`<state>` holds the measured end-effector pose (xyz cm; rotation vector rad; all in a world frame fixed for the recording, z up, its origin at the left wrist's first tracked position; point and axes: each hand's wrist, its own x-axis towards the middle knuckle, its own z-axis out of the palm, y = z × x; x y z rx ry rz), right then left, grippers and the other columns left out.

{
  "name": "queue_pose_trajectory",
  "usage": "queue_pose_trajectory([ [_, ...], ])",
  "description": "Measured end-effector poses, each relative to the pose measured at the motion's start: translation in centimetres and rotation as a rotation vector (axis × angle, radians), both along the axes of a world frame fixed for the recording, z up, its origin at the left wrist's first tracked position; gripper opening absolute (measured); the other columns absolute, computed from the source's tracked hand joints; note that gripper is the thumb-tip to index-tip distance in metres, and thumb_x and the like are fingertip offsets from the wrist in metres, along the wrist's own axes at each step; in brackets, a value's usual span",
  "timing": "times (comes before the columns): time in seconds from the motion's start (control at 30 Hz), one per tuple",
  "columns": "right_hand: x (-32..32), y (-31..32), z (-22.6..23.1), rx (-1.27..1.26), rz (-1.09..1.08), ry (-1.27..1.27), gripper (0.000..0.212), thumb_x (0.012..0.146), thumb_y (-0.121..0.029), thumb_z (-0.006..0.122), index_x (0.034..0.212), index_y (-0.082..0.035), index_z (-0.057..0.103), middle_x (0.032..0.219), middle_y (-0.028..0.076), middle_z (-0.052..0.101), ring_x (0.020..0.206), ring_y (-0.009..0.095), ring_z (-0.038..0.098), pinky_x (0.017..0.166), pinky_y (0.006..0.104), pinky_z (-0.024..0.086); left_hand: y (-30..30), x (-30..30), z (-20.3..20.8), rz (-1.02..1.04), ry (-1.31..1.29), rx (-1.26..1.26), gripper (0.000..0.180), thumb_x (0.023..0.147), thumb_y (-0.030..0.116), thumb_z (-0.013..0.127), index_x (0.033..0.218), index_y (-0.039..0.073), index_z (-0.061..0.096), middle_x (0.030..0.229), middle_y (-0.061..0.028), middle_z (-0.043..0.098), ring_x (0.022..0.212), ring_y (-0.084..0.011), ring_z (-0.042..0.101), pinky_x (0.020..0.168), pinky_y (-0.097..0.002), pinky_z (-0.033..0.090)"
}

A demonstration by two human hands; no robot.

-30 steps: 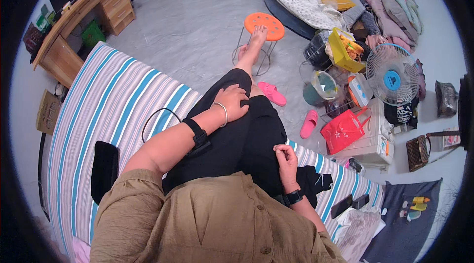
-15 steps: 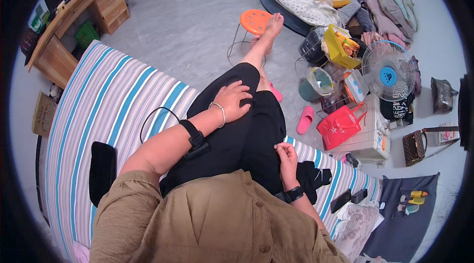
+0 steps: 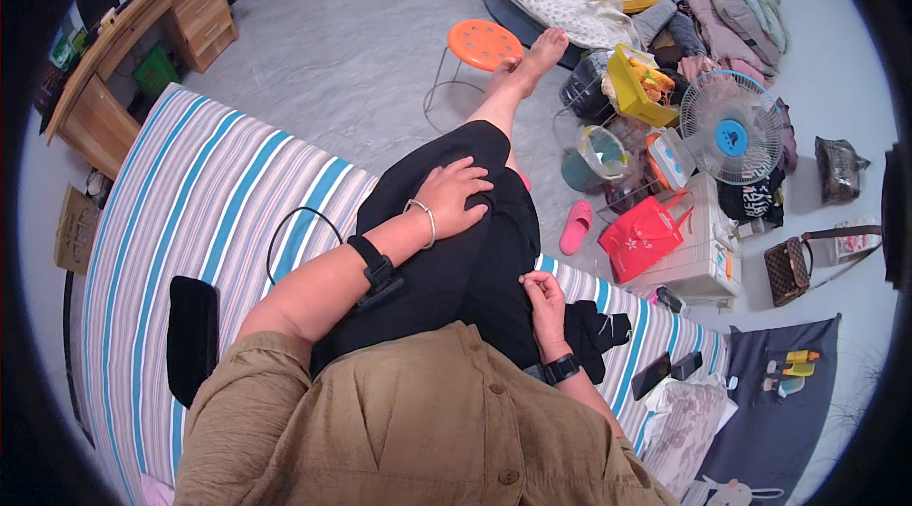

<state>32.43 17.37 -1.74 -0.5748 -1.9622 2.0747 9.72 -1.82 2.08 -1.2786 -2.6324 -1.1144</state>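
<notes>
My left hand [image 3: 454,199] lies flat, fingers apart, on the thigh of my black trousers [image 3: 408,297]. A bangle circles that wrist, and a black strap device [image 3: 372,262] is on the forearm. At the right side of my lap, my right hand [image 3: 545,305] is closed in a pinch, thumb against fingers. Whatever it may hold is too small to make out. A black watch [image 3: 560,369] sits on the right wrist, next to crumpled black cloth [image 3: 594,340]. My bare foot [image 3: 543,52] is stretched out beside an orange stool [image 3: 484,44].
I sit on a striped bed [image 3: 228,192]; a black pouch-like item [image 3: 192,340] lies left, a phone [image 3: 652,377] right. Beyond stand a fan [image 3: 730,131], a red bag [image 3: 641,238], a bucket [image 3: 589,164] and a pink slipper [image 3: 576,227]. A wooden desk [image 3: 123,55] is far left.
My outstretched foot has swung right, off the stool's edge. The view has shifted slightly. Both hands keep their pose and place on my lap.
</notes>
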Motion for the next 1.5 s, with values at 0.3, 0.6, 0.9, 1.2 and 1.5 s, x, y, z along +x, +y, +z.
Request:
queue_pose_trajectory([
  [0.3, 0.5, 0.3, -0.2, -0.016, -0.001, 0.006, 0.007, 0.099, -0.005, 0.06, 0.104, -0.004, 0.064, 0.1, 0.002, 0.067, 0.095, 0.008, 0.061, 0.09, 0.0222, 0.045, 1.0, 1.2, 1.1, -0.023, -0.003, -0.007, 0.038, 0.082, 0.025, 0.072, 0.119, 0.016, 0.07, 0.142, -0.0045, 0.057, 0.143, -0.0289, 0.039, 0.114, -0.0556, 0.033],
  [0.6, 0.9, 0.5, -0.7, -0.028, -0.009, 0.025, 0.008, 0.098, -0.005, 0.061, 0.105, -0.004, 0.064, 0.1, 0.002, 0.067, 0.096, 0.009, 0.061, 0.092, 0.0227, 0.046, 1.5, 1.5, 1.3, -0.059, -0.01, -0.014, 0.04, 0.081, 0.025, 0.073, 0.119, 0.017, 0.07, 0.142, -0.0049, 0.056, 0.145, -0.0289, 0.037, 0.115, -0.0563, 0.03],
  [0.9, 0.9, 0.8, -1.1, -0.04, -0.033, 0.014, 0.007, 0.098, -0.005, 0.061, 0.104, -0.004, 0.064, 0.1, 0.001, 0.067, 0.096, 0.009, 0.061, 0.092, 0.0228, 0.046, 0.0, 1.4, -0.6, 0.17, -0.307, 0.036, 0.101, 0.069, 0.044, 0.084, 0.152, 0.01, 0.038, 0.159, -0.023, 0.027, 0.145, -0.0433, 0.03, 0.119, -0.0453, 0.03],
  [1.2, 0.7, 1.3, -1.6, -0.051, -0.035, 0.01, 0.008, 0.099, -0.005, 0.06, 0.105, -0.004, 0.064, 0.1, 0.002, 0.067, 0.097, 0.009, 0.062, 0.092, 0.0234, 0.046, -0.1, 0.9, -0.9, 0.201, -0.318, -0.03, 0.1, 0.073, 0.045, 0.083, 0.153, 0.011, 0.035, 0.161, -0.0233, 0.024, 0.147, -0.0386, 0.031, 0.12, -0.0415, 0.029],
  [1.5, 0.3, 1.3, -1.8, -0.06, -0.034, 0.029, 0.008, 0.099, -0.004, 0.059, 0.106, -0.003, 0.063, 0.101, 0.002, 0.067, 0.097, 0.009, 0.061, 0.092, 0.0232, 0.046, -1.0, 0.0, -1.8, 0.249, -0.353, -0.018, 0.097, 0.075, 0.046, 0.081, 0.153, 0.01, 0.037, 0.16, -0.0238, 0.026, 0.147, -0.0388, 0.03, 0.12, -0.042, 0.029],
])
